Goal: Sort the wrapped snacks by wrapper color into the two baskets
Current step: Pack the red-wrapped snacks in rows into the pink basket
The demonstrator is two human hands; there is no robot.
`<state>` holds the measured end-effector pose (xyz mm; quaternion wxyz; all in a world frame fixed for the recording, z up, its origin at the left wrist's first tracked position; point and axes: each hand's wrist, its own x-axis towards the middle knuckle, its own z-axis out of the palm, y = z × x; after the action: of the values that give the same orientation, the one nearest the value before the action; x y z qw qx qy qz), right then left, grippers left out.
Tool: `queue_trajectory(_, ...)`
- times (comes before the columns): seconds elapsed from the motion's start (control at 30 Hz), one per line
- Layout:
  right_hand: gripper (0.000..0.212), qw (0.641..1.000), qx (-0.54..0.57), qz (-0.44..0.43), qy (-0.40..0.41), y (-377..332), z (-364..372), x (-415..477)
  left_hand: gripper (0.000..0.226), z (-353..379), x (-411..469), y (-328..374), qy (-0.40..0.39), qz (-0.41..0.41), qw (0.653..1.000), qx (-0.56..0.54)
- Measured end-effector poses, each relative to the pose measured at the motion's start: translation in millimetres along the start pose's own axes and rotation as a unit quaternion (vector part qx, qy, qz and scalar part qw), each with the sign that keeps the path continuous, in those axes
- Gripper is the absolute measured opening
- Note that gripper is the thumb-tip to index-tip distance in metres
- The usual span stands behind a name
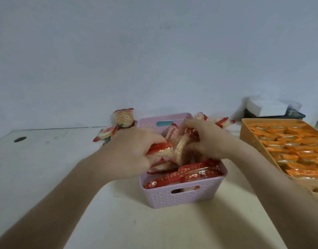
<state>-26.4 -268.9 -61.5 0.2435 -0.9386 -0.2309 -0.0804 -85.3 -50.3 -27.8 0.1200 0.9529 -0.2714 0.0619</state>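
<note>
A lilac woven-plastic basket (183, 196) sits on a pale table (47, 159), seen from above by the person working. Both hands are over its open top. The left hand (129, 151), at the basket's left rim, is curled around a red-wrapped rice cracker packet (160, 150). The packet's long axis runs roughly across the basket, with its red end pointing inward. The right hand (206, 139), at the basket's far right corner, pinches several more red-wrapped packets (187, 141); blur makes it hard to count them. Both handfuls hang directly above the basket, so letting go would drop them in.

The basket is already more than half full of red-wrapped packets (192, 174), lying flat and overlapping. More loose red packets (122, 117) lie on the table behind the basket's left corner, nearer the left hand, and a few others (219, 122) lie behind its right corner. To the basket's right, a tan basket (248, 133) holds tidy rows of orange-wrapped snacks (294, 150).
</note>
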Motion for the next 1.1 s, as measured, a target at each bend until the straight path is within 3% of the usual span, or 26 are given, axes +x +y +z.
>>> queue_trajectory(0.27, 0.038, 0.987, 0.152, 0.035, 0.049, 13.9, 2.9, -0.2, 0.015, -9.1, 3.8, -9.6, -0.002, -0.002, 0.998, -0.069)
queue_trajectory(0.4, 0.022, 0.952, 0.277, 0.075, 0.107, 15.9, 3.0, 0.2, 0.005, 4.8, 8.4, -7.4, -0.077, 0.017, 0.997, -0.007)
queue_trajectory(0.57, 0.03, 0.934, 0.323, 0.072, 0.135, 1.2, 0.4, -0.4, 0.05, 32.6, 7.9, -0.2, -0.21, 0.037, 0.977, 0.026)
queue_trajectory(0.67, 0.032, 0.914, 0.364, 0.074, 0.162, -9.5, -0.6, 0.9, 0.045, 36.3, 7.3, 2.6, -0.225, 0.029, 0.973, 0.049)
queue_trajectory(0.83, 0.027, 0.973, 0.214, 0.008, 0.086, -22.0, 11.6, 8.9, 0.033, 34.7, 8.5, 6.2, -0.216, 0.036, 0.974, 0.056)
queue_trajectory(0.97, 0.028, 0.98, 0.201, 0.003, 0.003, -22.9, 21.9, 13.6, 0.027, 41.4, 6.3, 6.4, -0.188, 0.044, 0.977, 0.085)
queue_trajectory(1.1, 0.013, 0.995, 0.061, -0.036, -0.07, -29.8, 31.8, 9.7, 0.049, 47.5, 1.0, 4.5, -0.079, 0.107, 0.987, 0.086)
